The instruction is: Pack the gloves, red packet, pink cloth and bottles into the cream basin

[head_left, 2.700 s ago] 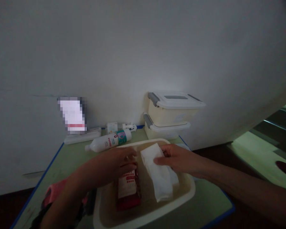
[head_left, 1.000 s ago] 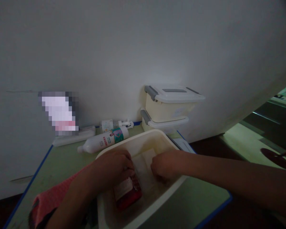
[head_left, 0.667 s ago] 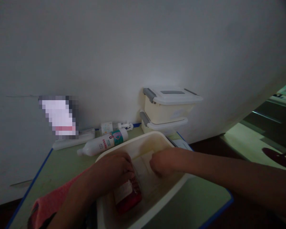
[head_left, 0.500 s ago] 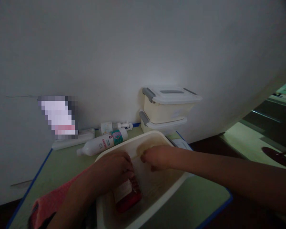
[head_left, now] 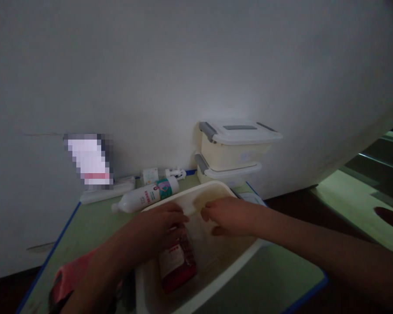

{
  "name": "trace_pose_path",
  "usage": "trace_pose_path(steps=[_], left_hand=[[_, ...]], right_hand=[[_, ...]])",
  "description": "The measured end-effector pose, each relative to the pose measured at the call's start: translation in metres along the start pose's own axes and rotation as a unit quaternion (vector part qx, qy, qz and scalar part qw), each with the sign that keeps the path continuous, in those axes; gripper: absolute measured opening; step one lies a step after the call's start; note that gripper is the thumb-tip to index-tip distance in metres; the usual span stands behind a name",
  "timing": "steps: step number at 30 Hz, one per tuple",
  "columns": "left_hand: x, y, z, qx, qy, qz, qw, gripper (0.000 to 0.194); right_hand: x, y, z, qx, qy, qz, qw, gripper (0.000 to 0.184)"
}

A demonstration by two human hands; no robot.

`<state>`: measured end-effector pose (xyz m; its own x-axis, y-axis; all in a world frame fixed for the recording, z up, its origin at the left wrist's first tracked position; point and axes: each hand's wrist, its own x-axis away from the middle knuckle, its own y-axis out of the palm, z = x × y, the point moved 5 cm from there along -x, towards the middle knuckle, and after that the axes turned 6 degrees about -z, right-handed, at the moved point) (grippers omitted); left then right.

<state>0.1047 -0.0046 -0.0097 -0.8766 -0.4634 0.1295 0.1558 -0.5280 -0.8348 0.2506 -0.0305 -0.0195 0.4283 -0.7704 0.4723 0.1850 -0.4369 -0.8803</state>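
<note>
My left hand point(head_left: 165, 222) is over the left side of a pale plastic basin point(head_left: 229, 274), its fingers loosely stretched and a little blurred. Under those fingers lies a red container with a pale label point(head_left: 177, 261), its upper end partly hidden by the hand. My right hand point(head_left: 227, 216) hovers inside the basin near the far right wall. Its fingers are bent, with a gap between thumb and forefinger, and I see nothing held there. The basin's bottom looks wet or stained.
Behind the basin lie a white bottle point(head_left: 147, 195) and a clear spray bottle point(head_left: 150, 175). Two lidded storage boxes point(head_left: 236, 150) are stacked against the wall. A blurred-out phone-like screen point(head_left: 90, 161) leans at left. A pink cloth point(head_left: 72, 277) is on the green table point(head_left: 101, 222).
My left hand has loosened from the red container's upper end, its fingers straighter now. The right hand stays over the basin, its fingers slightly more spread. The whole view has shifted slightly.
</note>
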Motion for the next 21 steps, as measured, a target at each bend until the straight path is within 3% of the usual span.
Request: trace_pose_path(steps=[2,5,8,11,13,16,18,21], left_hand=[[0.007,-0.008,-0.002,-0.025,-0.007,0.014,1.000,0.028],[0.017,-0.023,-0.008,-0.061,-0.041,0.098,0.992,0.030],[0.026,-0.027,-0.015,-0.084,-0.073,0.157,0.981,0.032],[0.040,-0.023,-0.029,-0.070,-0.162,0.223,0.959,0.042],[0.056,-0.019,-0.041,-0.041,-0.258,0.279,0.924,0.052],[0.068,0.001,-0.050,0.123,-0.305,0.239,0.914,0.064],[0.068,0.014,-0.047,0.246,-0.280,0.205,0.905,0.061],[0.065,0.018,-0.040,0.332,-0.240,0.228,0.883,0.051]], right_hand=[[0.013,-0.010,0.006,-0.036,-0.014,0.076,0.996,0.026],[0.031,-0.015,0.012,-0.074,-0.036,0.159,0.984,0.022],[0.044,-0.015,0.014,-0.088,-0.056,0.220,0.970,0.020],[0.056,-0.011,0.021,-0.106,-0.037,0.303,0.946,0.018],[0.062,-0.005,0.035,-0.128,0.025,0.355,0.926,0.025],[0.061,0.014,0.058,-0.229,0.109,0.324,0.912,0.046],[0.056,0.025,0.065,-0.326,0.108,0.267,0.900,0.049],[0.053,0.032,0.062,-0.443,0.090,0.211,0.867,0.048]])
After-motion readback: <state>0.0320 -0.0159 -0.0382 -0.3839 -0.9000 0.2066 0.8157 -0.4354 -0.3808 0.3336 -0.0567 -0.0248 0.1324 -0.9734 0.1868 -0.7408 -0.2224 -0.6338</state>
